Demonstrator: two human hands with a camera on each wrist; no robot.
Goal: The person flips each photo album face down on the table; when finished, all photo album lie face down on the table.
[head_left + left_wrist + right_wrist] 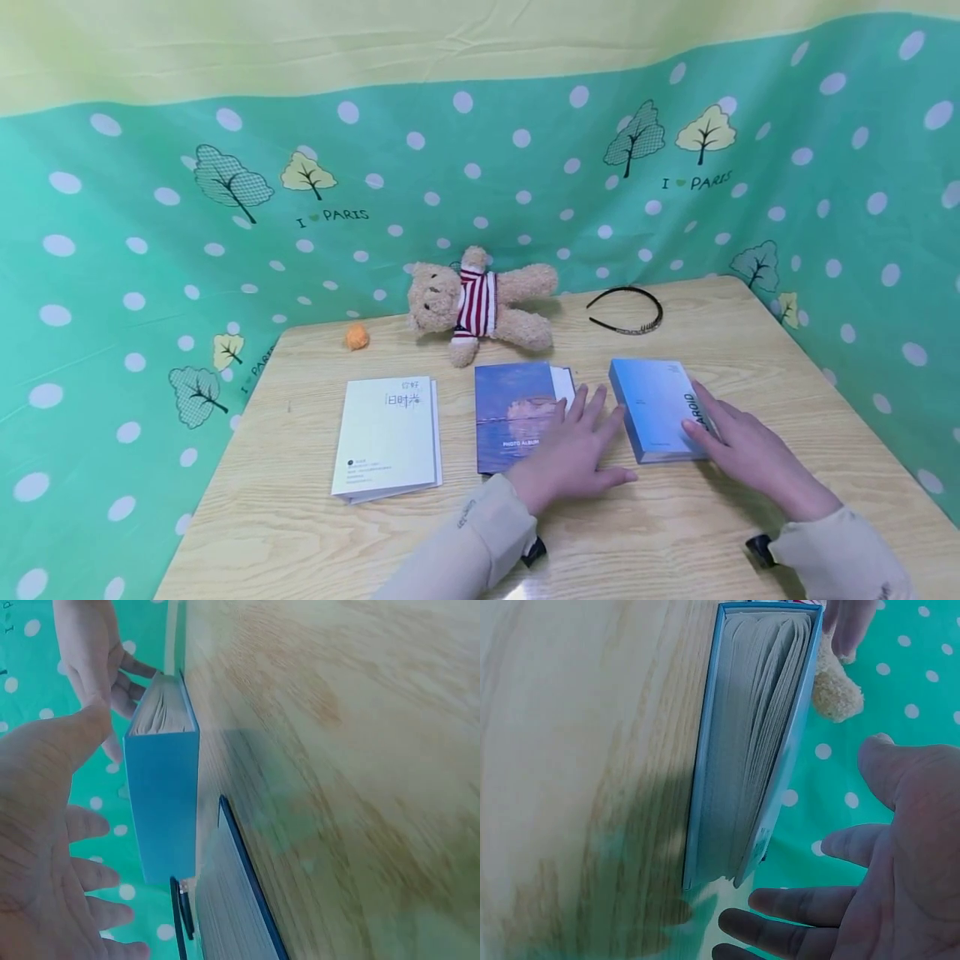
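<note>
A thick blue photo album [654, 408] lies flat on the table, its spine [161, 802] towards my left hand in the left wrist view. My left hand [572, 454] is spread with straight fingers over the space between that album and a purple-blue photo album [498, 429], partly covering the latter. At the blue album's right side is my right hand [753, 454], thumb over the cover in the head view. The right wrist view shows its fingers loosely extended near the page edges [742, 750]; whether they touch is unclear. A white album [382, 442] lies farther left.
Behind the albums, a teddy bear [480, 304] in a striped shirt lies on its side. An orange fuzzy ball [357, 337] is at the back left, a black headband [658, 310] at the back right. A polka-dot curtain [420, 192] surrounds the wooden table [255, 517].
</note>
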